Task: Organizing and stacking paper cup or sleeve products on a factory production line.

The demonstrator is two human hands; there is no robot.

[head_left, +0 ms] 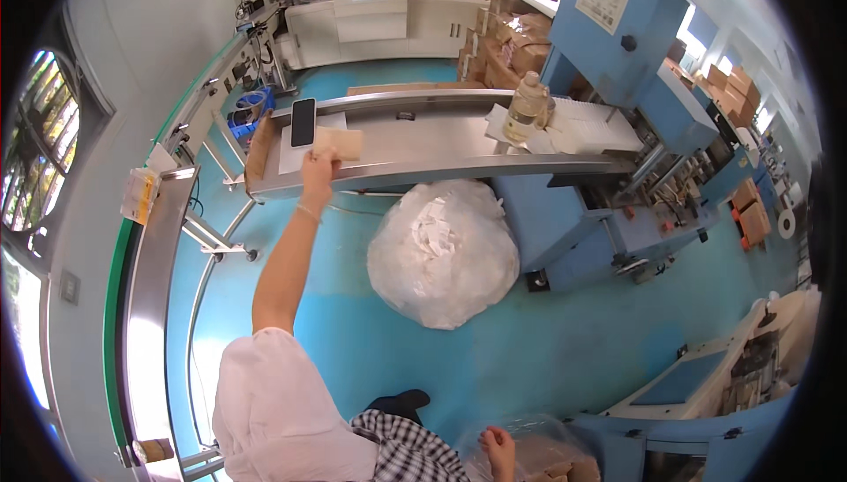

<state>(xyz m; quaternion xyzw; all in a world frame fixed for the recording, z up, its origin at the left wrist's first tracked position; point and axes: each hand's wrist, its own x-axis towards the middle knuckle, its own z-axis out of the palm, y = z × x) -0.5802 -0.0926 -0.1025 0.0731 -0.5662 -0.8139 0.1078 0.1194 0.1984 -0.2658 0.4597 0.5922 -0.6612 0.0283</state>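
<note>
My left arm, in a white sleeve, stretches forward to the metal trough table. At its left end my left hand [319, 170] is closed on the near edge of a flat beige sheet [342, 144]. A dark-screened phone [303, 122] lies just beyond that hand, partly over white paper [288, 157]. Low in the view, my right hand [498, 448] has its fingers loosely curled and slightly apart, with nothing visible in them. It hangs by a clear plastic bag [538, 433] with brown pieces inside.
A bottle of pale yellow liquid [527, 109] stands on the trough table [415, 129] at right. Under the table sits a big, stuffed translucent bag [441, 261]. Blue machines [609, 32] rise on the right. Cardboard boxes [503, 49] are stacked behind. A green-edged bench [146, 288] runs along the left.
</note>
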